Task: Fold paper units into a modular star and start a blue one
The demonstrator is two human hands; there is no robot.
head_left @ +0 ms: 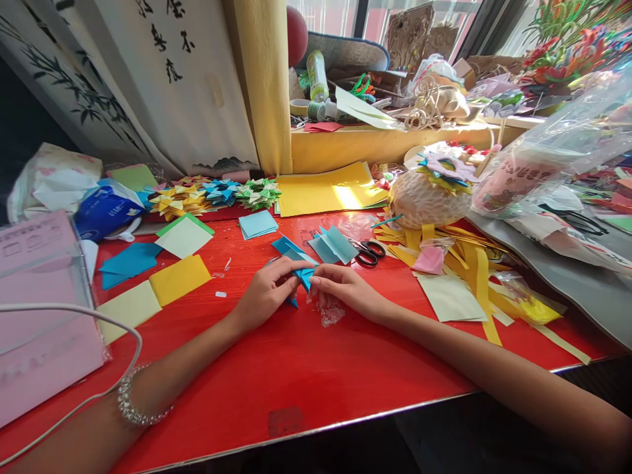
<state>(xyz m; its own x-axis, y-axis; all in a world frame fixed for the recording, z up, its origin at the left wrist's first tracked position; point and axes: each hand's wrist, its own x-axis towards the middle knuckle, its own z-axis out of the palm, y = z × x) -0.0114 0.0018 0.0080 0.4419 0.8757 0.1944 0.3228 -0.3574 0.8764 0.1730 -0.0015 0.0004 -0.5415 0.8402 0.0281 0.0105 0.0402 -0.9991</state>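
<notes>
Between my two hands is a small folded piece of blue paper (305,278), held just above the red table (316,368). My left hand (270,289) pinches it from the left, and the fingertips of my right hand (343,288) grip its right side. More blue folded paper (287,247) shows just beyond my left fingers. Behind my right hand stand light blue folded sheets (333,246), next to black-handled scissors (368,253). A crumpled bit of clear plastic (332,313) lies under my right hand.
Blue sheets (129,263), a yellow sheet (180,279) and a stack of light blue squares (258,224) lie at left and back. Folded paper stars (220,192) line the back. Yellow strips (478,289) and a wrapped cup (518,178) are at right. A white cable (138,342) crosses the left.
</notes>
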